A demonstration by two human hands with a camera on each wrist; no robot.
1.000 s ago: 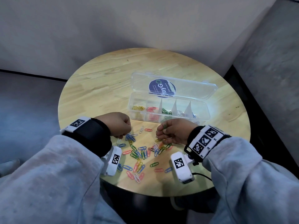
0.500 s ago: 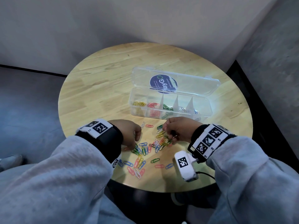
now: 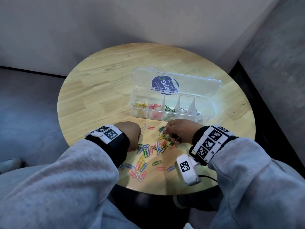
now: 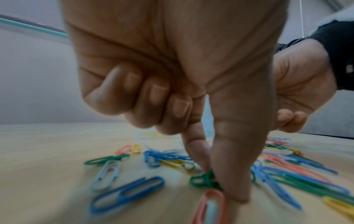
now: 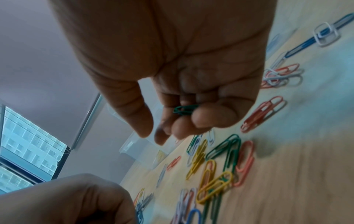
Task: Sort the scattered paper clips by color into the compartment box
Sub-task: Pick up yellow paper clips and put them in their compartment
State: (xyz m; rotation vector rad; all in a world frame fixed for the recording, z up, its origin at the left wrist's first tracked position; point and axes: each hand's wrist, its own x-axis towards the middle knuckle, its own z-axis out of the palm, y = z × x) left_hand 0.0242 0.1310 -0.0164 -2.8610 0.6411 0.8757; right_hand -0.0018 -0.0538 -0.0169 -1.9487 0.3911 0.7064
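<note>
Both hands back down in the scattered clips

My left hand (image 4: 216, 171) now pinches a green clip (image 4: 204, 179) on the surface (image 3: 102, 90); my right hand (image 5: 191, 84) curls around another green clip (image 5: 184, 109).

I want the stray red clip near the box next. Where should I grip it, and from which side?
The red clip lies flat and alone on the table, so probably come from above and pinch its two long sides at mid-length; nothing crowds it.

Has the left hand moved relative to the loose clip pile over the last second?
Yes. The left hand has shifted toward the person, from the pile's far-left edge to its near-left side, and now pinches a green clip.
</note>
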